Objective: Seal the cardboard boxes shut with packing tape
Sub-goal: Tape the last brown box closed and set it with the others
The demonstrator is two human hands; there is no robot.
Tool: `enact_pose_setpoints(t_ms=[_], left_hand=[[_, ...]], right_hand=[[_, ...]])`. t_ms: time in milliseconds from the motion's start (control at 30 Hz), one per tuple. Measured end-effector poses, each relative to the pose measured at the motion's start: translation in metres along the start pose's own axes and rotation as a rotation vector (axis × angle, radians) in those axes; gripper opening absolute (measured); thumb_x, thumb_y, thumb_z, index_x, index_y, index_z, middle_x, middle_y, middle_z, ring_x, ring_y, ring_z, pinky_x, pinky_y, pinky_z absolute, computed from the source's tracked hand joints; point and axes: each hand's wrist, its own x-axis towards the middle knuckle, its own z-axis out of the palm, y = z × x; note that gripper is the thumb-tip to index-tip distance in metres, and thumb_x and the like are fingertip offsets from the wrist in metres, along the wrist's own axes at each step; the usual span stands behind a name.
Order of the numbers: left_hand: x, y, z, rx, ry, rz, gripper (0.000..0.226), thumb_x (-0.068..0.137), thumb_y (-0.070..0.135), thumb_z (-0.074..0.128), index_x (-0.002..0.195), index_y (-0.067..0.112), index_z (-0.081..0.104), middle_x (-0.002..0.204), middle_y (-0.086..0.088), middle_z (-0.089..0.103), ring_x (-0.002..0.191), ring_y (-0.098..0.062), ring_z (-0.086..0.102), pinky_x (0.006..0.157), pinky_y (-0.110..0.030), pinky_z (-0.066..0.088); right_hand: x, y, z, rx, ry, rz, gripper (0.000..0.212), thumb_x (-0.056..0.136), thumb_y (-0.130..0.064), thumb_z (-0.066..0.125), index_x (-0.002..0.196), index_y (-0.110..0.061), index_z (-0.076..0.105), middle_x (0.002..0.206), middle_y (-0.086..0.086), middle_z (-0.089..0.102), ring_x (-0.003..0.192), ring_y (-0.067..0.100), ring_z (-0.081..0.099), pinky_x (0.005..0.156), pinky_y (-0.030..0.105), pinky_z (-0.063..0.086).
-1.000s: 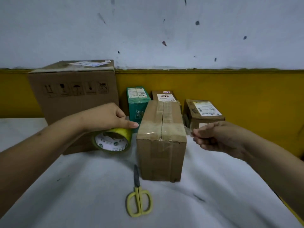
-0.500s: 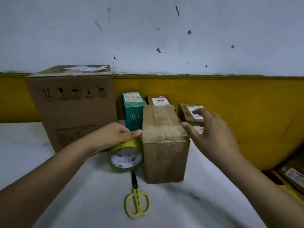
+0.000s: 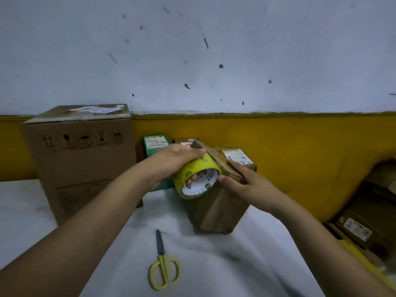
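A brown cardboard box [image 3: 216, 211] stands turned at an angle on the white table, with clear tape across its top. My left hand [image 3: 171, 162] grips a yellow roll of packing tape [image 3: 196, 175] against the box's top left edge, fingers hooked through the core. My right hand [image 3: 242, 185] lies on the box's top, fingers stretched along the seam and thumb at the roll's rim. The tape strip itself is too clear to make out.
Yellow-handled scissors [image 3: 163, 269] lie closed on the white table [image 3: 53, 213] in front of the box. A tall cardboard box [image 3: 79, 159] stands at left. A green box [image 3: 155, 143] and small labelled parcels [image 3: 236, 156] sit behind. More cartons [image 3: 362, 228] lie off the table's right edge.
The box has been turned at an angle. My left hand lifted the tape roll up onto the box's top edge. My right hand came down flat onto the box top.
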Motion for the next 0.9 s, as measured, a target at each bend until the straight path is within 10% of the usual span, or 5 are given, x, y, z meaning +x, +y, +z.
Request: enact_pose_setpoints(t_ms=[233,600,900], left_hand=[[0.019,0.032,0.033,0.069,-0.009,0.005,0.036,0.092,0.048,0.063,0.082,0.015,0.072,0.051,-0.004,0.063,0.042,-0.011,0.056,0.042,-0.019,0.048],[-0.031,-0.035,-0.002,0.403,-0.069,-0.116,0.048,0.082,0.058,0.068,0.055,0.021,0.052,0.050,-0.003,0.046,0.046,-0.014,0.045,0.051,-0.026,0.039],[-0.024,-0.067,0.034,0.538,0.018,-0.035,0.049,0.085,0.051,0.071,0.053,0.021,0.048,0.044,0.005,0.042,0.038,-0.009,0.043,0.038,-0.018,0.032]], right_hand=[[0.004,0.047,0.007,0.417,0.167,-0.054,0.083,0.069,-0.082,0.058,0.139,-0.038,0.052,0.142,-0.013,0.053,0.130,0.009,0.049,0.109,0.040,0.044],[-0.006,0.057,0.025,0.524,0.459,-0.013,0.013,0.097,-0.047,0.049,0.101,-0.045,0.061,0.108,-0.014,0.066,0.108,0.014,0.060,0.094,0.040,0.051],[-0.014,0.047,0.042,0.757,0.597,0.090,0.028,0.089,-0.060,0.051,0.083,-0.039,0.068,0.086,-0.009,0.068,0.093,0.022,0.063,0.086,0.057,0.053]])
